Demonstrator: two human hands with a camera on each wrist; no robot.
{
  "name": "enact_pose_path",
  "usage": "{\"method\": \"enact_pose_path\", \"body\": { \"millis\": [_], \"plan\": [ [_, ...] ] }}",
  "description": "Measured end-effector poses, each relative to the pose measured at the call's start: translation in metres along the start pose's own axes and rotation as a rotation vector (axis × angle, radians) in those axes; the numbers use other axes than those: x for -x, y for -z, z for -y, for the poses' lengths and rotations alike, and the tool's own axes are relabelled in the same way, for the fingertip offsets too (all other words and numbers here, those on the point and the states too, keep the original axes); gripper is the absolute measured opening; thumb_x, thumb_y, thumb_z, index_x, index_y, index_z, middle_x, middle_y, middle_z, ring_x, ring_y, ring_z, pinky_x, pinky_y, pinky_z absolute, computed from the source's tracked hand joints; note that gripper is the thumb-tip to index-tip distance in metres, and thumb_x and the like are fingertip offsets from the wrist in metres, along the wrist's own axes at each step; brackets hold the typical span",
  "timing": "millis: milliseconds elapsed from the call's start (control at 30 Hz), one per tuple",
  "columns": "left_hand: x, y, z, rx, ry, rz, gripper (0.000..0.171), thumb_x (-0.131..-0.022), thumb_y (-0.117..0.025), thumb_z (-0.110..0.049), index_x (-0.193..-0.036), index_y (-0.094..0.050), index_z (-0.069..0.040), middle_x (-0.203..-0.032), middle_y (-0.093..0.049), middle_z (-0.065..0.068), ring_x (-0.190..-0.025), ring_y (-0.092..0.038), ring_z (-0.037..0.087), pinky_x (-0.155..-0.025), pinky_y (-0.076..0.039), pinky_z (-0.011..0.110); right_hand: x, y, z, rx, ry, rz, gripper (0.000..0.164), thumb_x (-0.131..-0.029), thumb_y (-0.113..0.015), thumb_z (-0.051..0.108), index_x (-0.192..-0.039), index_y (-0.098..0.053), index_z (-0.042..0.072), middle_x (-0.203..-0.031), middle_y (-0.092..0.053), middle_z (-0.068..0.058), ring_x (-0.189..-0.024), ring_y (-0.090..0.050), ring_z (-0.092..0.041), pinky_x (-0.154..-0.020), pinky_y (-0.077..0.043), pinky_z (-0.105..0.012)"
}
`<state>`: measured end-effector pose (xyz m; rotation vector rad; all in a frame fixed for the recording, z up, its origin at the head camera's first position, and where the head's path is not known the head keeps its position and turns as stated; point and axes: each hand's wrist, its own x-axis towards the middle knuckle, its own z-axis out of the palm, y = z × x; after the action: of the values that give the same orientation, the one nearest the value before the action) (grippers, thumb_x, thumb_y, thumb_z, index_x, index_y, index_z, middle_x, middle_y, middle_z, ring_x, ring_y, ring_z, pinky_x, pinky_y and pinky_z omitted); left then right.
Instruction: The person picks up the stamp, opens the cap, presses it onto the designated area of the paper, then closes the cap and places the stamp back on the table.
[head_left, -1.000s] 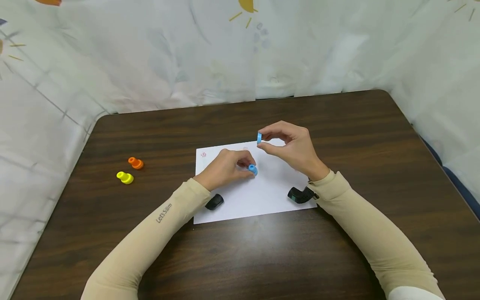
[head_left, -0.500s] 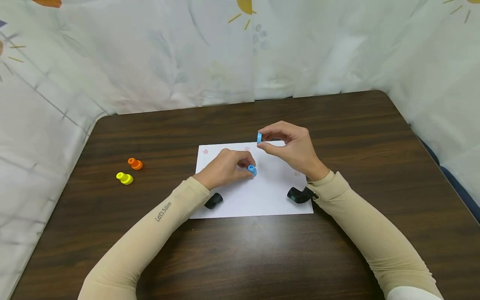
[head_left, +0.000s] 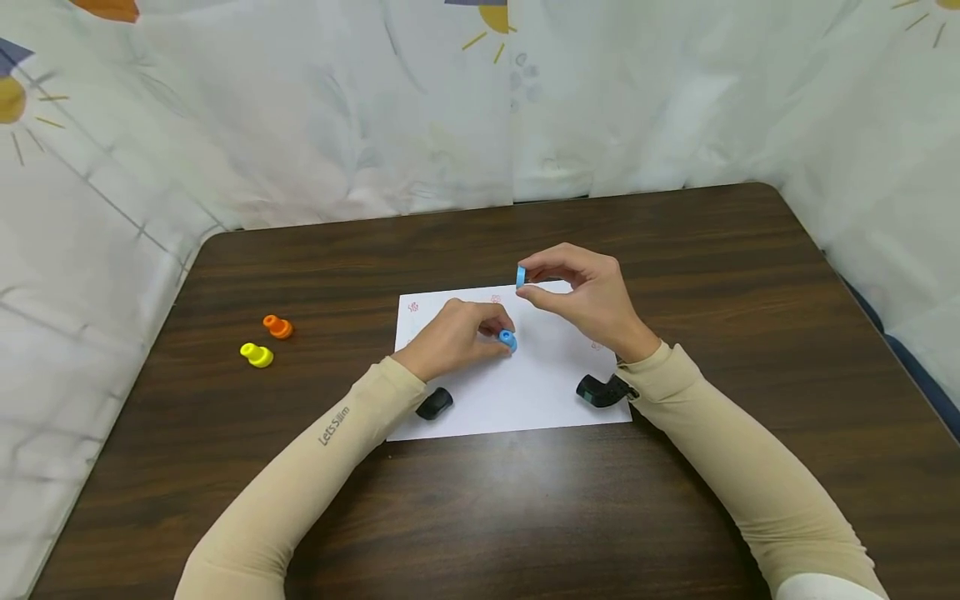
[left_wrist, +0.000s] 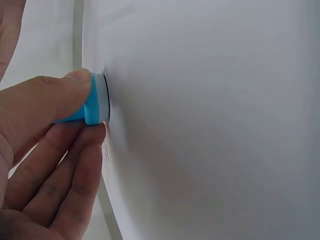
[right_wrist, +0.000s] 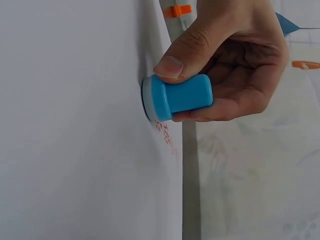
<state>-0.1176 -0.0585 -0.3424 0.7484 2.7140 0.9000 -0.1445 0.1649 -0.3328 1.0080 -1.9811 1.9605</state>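
Note:
My left hand (head_left: 455, 340) pinches a blue stamp (head_left: 507, 340) between thumb and fingers, over the white paper (head_left: 551, 383). In the left wrist view the pale end of this stamp (left_wrist: 102, 97) meets the paper. From the right wrist view the stamp (right_wrist: 187, 92) appears with its pale base against the sheet, in the left hand (right_wrist: 240, 60). Above the far edge of the paper, my right hand (head_left: 581, 287) pinches a small light-blue cap (head_left: 521, 277). Its underside is hidden. Red printed marks (head_left: 496, 298) show on the paper's far part.
An orange stamp (head_left: 277, 326) and a yellow stamp (head_left: 257, 355) lie on the dark wooden table (head_left: 487, 517), left of the paper. Black devices (head_left: 603, 390) are strapped at both wrists. A white patterned curtain (head_left: 337, 125) hangs behind the table.
The paper has turned slightly clockwise overall beneath the stamp, uncovering more of a red mark near the right wrist. Both hands keep nearly the same places and the same holds.

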Motion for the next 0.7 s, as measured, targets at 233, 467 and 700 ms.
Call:
{"method": "enact_pose_path", "body": {
  "millis": [233, 467, 700],
  "plan": [
    [0.001, -0.002, 0.002, 0.023, 0.017, -0.007, 0.014, -0.090, -0.082, -0.019, -0.102, -0.077, -0.015, -0.096, -0.080, -0.003, -0.093, -0.075, 0.012, -0.090, -0.062, 0.032, 0.001, 0.001, 0.000, 0.010, -0.004, -0.001, 0.031, -0.078, -0.081, -0.014, -0.108, -0.075, -0.006, -0.101, -0.075, 0.011, -0.090, -0.074, -0.013, -0.090, -0.064, -0.030],
    [0.002, -0.001, -0.002, -0.004, 0.012, -0.015, 0.015, -0.091, -0.081, -0.020, -0.104, -0.077, -0.015, -0.097, -0.079, -0.003, -0.093, -0.074, 0.013, -0.090, -0.061, 0.032, 0.002, 0.002, 0.000, 0.015, -0.011, 0.003, 0.031, -0.080, -0.081, -0.012, -0.109, -0.075, -0.005, -0.103, -0.075, 0.009, -0.092, -0.074, -0.013, -0.089, -0.064, -0.030],
    [0.005, 0.010, -0.005, 0.028, 0.007, -0.090, 0.018, -0.089, -0.083, -0.020, -0.105, -0.077, -0.014, -0.099, -0.080, -0.002, -0.096, -0.075, 0.016, -0.092, -0.062, 0.034, -0.001, 0.002, 0.000, 0.026, 0.000, 0.007, 0.031, -0.079, -0.081, -0.013, -0.109, -0.075, -0.005, -0.102, -0.075, 0.008, -0.091, -0.074, -0.012, -0.090, -0.064, -0.029]
  ]
}}
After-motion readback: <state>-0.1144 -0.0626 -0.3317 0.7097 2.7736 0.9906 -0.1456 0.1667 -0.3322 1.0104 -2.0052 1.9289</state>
